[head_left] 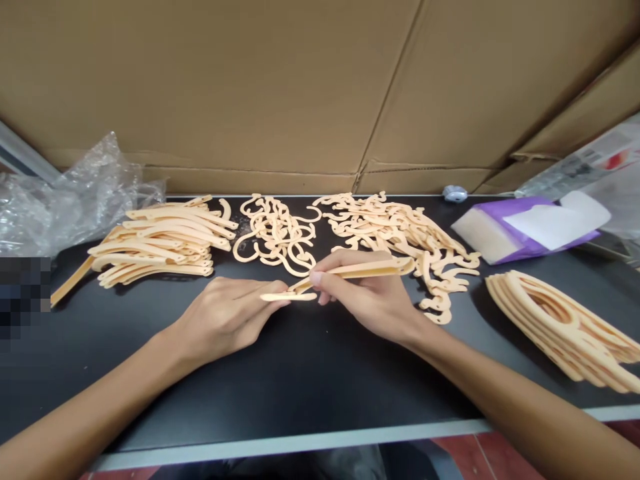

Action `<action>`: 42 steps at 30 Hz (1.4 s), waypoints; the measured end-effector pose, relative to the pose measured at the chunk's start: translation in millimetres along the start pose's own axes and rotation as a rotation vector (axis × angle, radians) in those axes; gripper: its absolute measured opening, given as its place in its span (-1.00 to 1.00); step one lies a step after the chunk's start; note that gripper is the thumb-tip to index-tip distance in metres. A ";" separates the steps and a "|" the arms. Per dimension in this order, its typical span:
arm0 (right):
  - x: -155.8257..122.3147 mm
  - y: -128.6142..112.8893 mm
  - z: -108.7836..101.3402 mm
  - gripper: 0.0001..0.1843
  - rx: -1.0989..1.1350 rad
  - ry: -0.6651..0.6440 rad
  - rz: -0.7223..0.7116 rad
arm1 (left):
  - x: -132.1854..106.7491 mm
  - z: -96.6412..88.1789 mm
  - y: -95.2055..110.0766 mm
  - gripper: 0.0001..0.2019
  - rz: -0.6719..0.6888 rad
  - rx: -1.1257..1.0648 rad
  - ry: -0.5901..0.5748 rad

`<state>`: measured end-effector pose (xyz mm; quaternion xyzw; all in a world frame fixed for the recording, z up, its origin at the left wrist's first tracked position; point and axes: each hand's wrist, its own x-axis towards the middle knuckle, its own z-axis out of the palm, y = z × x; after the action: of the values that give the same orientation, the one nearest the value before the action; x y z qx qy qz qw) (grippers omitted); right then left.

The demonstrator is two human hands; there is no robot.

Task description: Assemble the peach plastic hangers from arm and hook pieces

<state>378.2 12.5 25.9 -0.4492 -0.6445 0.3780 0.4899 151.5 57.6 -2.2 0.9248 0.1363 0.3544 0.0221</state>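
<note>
My left hand (235, 313) is closed in a pinch on a small beige plastic hanger piece (305, 297), seen nearly edge-on above the black table. My right hand (370, 290) grips a long beige hanger arm (375, 269), thumb on top, its inner end meeting the small piece between both hands. Fingers hide the exact joint. Just behind the hands lies a heap of beige hooks (273, 230). To its left is a pile of loose hanger arms (165, 243), and to its right a spread of short curved pieces (395, 223).
A stack of beige hangers (555, 327) lies at the right. Behind it are a purple-and-white packet (530, 230) and a small grey object (455, 193). Crumpled clear plastic (85, 193) fills the left back corner. Cardboard (225, 87) stands along the table's back edge.
</note>
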 end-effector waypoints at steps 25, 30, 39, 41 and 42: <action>-4.4 15.2 22.2 -0.82 0.366 0.147 0.380 | 10.1 -11.6 9.2 -0.72 -0.172 0.053 -0.259; -6.7 10.3 21.4 -0.84 0.245 0.159 0.340 | 13.7 -15.0 13.8 -0.70 -0.201 0.070 -0.351; -11.2 7.4 19.1 -0.83 0.130 0.111 0.297 | 11.9 -14.3 14.8 -0.68 -0.192 0.110 -0.402; -7.4 9.0 18.5 -0.83 0.227 0.121 0.351 | 10.9 -12.9 12.9 -0.70 -0.190 0.101 -0.363; -5.0 9.9 18.3 -0.83 0.289 0.122 0.381 | 10.1 -12.0 11.5 -0.71 -0.189 0.097 -0.325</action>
<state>363.2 10.0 11.0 -0.5099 -0.4565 0.5241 0.5069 153.5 48.6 14.9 0.9529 0.2344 0.1896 0.0324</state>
